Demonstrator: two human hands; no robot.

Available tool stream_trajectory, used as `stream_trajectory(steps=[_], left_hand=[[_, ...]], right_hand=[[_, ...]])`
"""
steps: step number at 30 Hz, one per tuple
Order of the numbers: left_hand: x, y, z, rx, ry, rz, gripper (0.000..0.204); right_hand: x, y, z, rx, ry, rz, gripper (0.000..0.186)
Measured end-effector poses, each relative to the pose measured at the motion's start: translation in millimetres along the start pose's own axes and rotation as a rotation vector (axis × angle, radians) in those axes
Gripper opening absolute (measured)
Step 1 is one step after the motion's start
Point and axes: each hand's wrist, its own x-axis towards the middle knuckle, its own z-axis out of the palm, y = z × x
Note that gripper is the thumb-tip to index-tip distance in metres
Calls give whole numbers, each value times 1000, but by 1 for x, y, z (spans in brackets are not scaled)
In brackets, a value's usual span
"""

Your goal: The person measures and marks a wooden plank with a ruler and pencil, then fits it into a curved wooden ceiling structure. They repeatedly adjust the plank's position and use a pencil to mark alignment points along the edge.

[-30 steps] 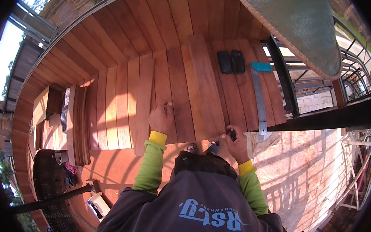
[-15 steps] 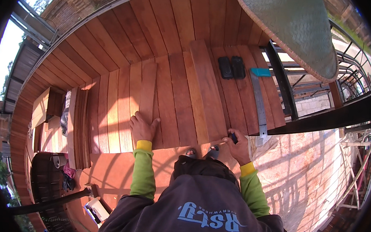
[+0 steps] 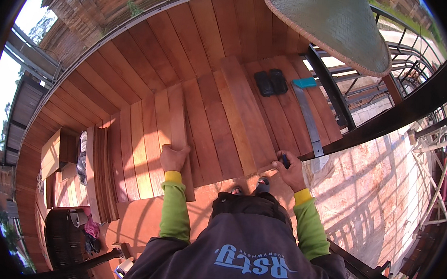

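View from above of a person crouched at the near edge of a floor of reddish boards. The left hand (image 3: 174, 157) lies palm-down with fingers spread and curled over the near end of a loose plank (image 3: 180, 132), which rests on top of the laid boards slightly askew to them; the flat, pressing grip appears suited to steadying or sliding the plank along its length. To the right of this plank a broader, paler board (image 3: 245, 115) also lies loose across the deck. The right hand (image 3: 289, 171), beyond that board's near end, is closed around a small dark tool (image 3: 285, 161) whose kind cannot be told. Farther right of the plank, a long metal straightedge with a teal end (image 3: 309, 116) lies parallel to the boards, near the black railing (image 3: 337, 116), seemingly kept within reach. A pair of dark sandals (image 3: 270, 82) sits side by side just left of the straightedge. Well left of the plank, a stack of spare boards (image 3: 101, 173) stands on edge. No packages, labels or signs are discernible on the deck.
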Motion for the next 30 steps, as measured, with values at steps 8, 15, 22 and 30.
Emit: stream_trajectory(steps=[8,15,22,30], left_hand=[[-22,16,0,-576,-117,12,73],[-72,124,-21,-1039,-372,-24,70],[-78,191,24,-1144,-262,32,61],[-61,210,68,-1054,-141,11,58]], right_hand=[[-28,2,-2,46,364,36,18],[-37,-48,16,108,34,-80,21],[-23,-59,6,236,-206,-130,29],[-9,-40,-19,294,-253,-144,30]])
